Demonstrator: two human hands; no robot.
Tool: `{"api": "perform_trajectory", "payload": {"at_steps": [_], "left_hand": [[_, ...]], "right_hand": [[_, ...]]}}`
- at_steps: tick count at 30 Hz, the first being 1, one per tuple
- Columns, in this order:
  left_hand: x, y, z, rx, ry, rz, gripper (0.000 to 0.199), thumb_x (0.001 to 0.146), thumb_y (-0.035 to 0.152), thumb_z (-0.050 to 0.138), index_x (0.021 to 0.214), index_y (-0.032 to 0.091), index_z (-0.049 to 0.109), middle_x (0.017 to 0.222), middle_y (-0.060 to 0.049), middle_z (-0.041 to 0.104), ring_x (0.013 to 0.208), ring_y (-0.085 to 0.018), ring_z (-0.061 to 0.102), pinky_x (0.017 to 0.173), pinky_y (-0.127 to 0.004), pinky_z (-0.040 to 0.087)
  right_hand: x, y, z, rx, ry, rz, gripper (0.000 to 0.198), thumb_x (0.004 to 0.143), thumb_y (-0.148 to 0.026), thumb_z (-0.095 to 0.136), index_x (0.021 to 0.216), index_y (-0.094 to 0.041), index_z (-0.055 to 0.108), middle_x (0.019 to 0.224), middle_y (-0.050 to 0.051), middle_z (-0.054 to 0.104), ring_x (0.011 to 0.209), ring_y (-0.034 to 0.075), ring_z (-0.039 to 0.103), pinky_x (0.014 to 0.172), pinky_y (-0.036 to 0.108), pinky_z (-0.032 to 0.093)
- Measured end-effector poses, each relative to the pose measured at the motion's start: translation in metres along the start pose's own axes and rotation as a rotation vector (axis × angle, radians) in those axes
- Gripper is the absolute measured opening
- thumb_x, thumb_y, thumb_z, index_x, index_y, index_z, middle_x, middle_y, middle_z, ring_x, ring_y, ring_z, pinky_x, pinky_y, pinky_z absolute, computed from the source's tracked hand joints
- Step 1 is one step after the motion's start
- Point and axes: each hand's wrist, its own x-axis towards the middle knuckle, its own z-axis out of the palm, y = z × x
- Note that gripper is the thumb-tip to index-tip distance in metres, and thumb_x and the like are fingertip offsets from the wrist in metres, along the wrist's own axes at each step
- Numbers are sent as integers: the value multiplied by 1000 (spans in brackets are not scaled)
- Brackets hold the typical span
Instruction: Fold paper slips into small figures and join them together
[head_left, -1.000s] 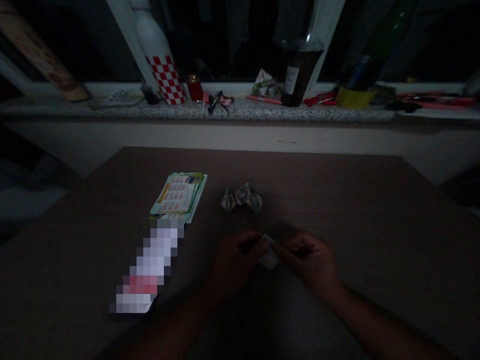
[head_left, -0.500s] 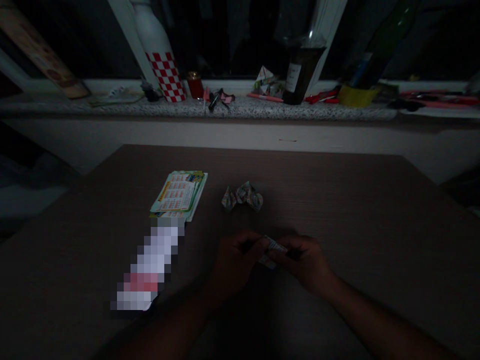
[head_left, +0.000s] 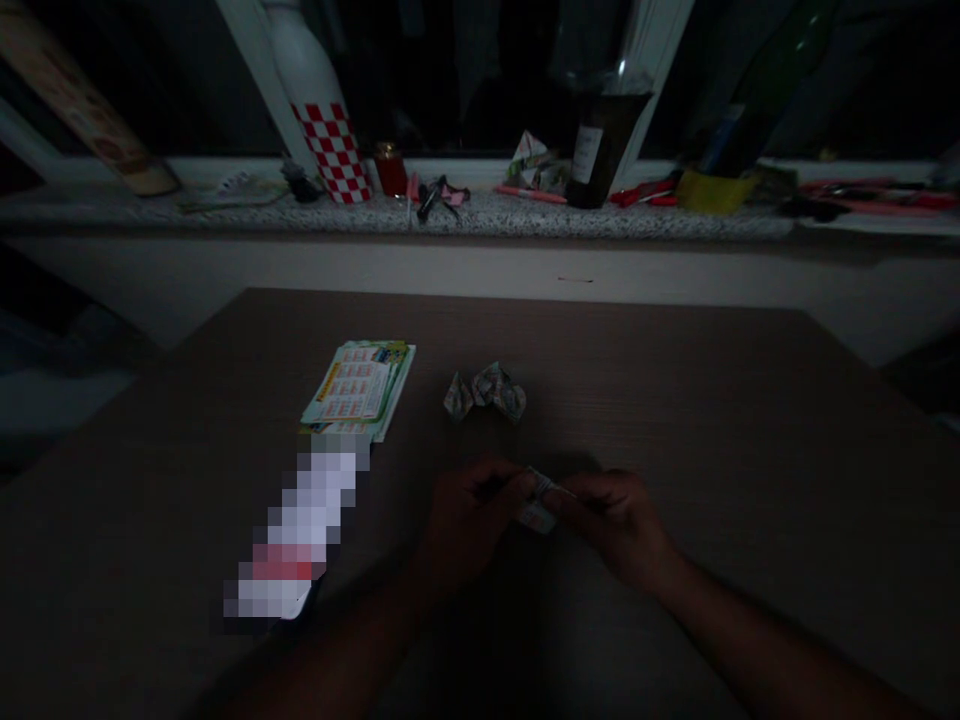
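Note:
Between my two hands is a small piece of printed, folded paper (head_left: 537, 517), held just above the table. My left hand (head_left: 474, 515) pinches its left side, the thumb lying over the top. On the other side my right hand (head_left: 611, 515) grips the right edge between thumb and fingers. Beyond them, folded paper pieces (head_left: 498, 390) of similar print stand on the table. To the left lies a stack of printed paper sheets (head_left: 352, 385) with calendar-like grids. The light is dim, and the fingers hide part of the held paper.
A phone with a blurred, lit screen (head_left: 307, 530) lies left of my hands on the dark wooden table (head_left: 712, 400). Along the stone windowsill (head_left: 480, 220) stand a red-and-white checkered bottle (head_left: 330, 140), a small red jar (head_left: 389, 170), a dark labelled container (head_left: 600, 150) and several pens.
My right thumb has shifted slightly right and up along the paper, and more of the paper's lower part shows. The other things on the table have stayed in place.

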Motion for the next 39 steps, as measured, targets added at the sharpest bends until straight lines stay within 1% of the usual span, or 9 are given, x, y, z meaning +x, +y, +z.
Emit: {"api": "perform_trajectory", "payload": {"at_steps": [3, 6, 8, 13, 21, 27, 31, 34, 39], "left_hand": [[0, -2, -1, -97, -65, -52, 19, 77, 32, 67, 83, 15, 68, 75, -2, 68, 70, -13, 62, 64, -22, 48], [1, -5, -2, -132, -114, -96, 25, 70, 31, 73, 88, 15, 66, 82, -3, 69, 76, -15, 63, 70, -25, 48], [2, -7, -2, -86, -118, -118, 26, 68, 31, 75, 85, 14, 66, 80, -3, 69, 75, -16, 62, 69, -25, 48], [2, -7, 0, 7, -117, -102, 24, 73, 36, 70, 74, 13, 67, 68, -2, 66, 65, -13, 58, 61, -23, 43], [0, 1, -1, 48, -96, -125, 28, 71, 38, 70, 64, 12, 67, 54, 1, 60, 51, -9, 50, 50, -20, 34], [4, 0, -5, 7, -161, -188, 22, 71, 35, 71, 77, 14, 71, 70, -2, 68, 61, -12, 57, 57, -21, 39], [5, 2, -8, 40, -140, -119, 19, 71, 32, 71, 68, 13, 71, 60, 0, 64, 55, -10, 53, 54, -20, 37], [3, 3, -8, -30, -129, -77, 19, 70, 31, 71, 64, 13, 68, 57, 0, 61, 55, -10, 52, 54, -20, 37], [4, 0, -8, -52, -146, -146, 22, 72, 34, 69, 70, 12, 69, 63, -2, 64, 59, -11, 54, 56, -21, 38]], "right_hand": [[1, -3, -2, 29, 16, -23, 22, 80, -34, 64, 71, -16, 74, 58, 1, 65, 51, 10, 54, 49, 21, 42], [1, -1, -4, 66, 65, -26, 20, 79, -34, 65, 70, -18, 74, 60, 1, 67, 53, 11, 56, 52, 22, 43], [2, 1, -4, 98, 74, -18, 19, 79, -34, 66, 70, -18, 74, 61, 1, 67, 53, 10, 56, 52, 21, 43], [2, 5, -3, 146, 36, 4, 21, 80, -34, 65, 69, -18, 74, 60, 1, 67, 53, 10, 55, 53, 21, 43], [-1, 3, -3, 81, 42, 13, 26, 80, -37, 64, 67, -17, 72, 55, 0, 61, 50, 11, 50, 49, 23, 39], [1, 5, -5, 128, 70, 15, 25, 80, -37, 65, 66, -17, 72, 59, 2, 65, 53, 12, 53, 53, 24, 41], [2, 5, -6, 149, 101, 16, 24, 79, -37, 66, 67, -17, 73, 61, 2, 66, 55, 12, 55, 54, 24, 42], [1, 5, -5, 144, 97, 20, 24, 79, -37, 66, 69, -17, 74, 62, 2, 67, 55, 13, 56, 54, 24, 42], [-1, 6, -4, 179, 93, 6, 22, 80, -36, 65, 71, -19, 75, 64, 3, 69, 58, 14, 59, 56, 25, 45]]}}
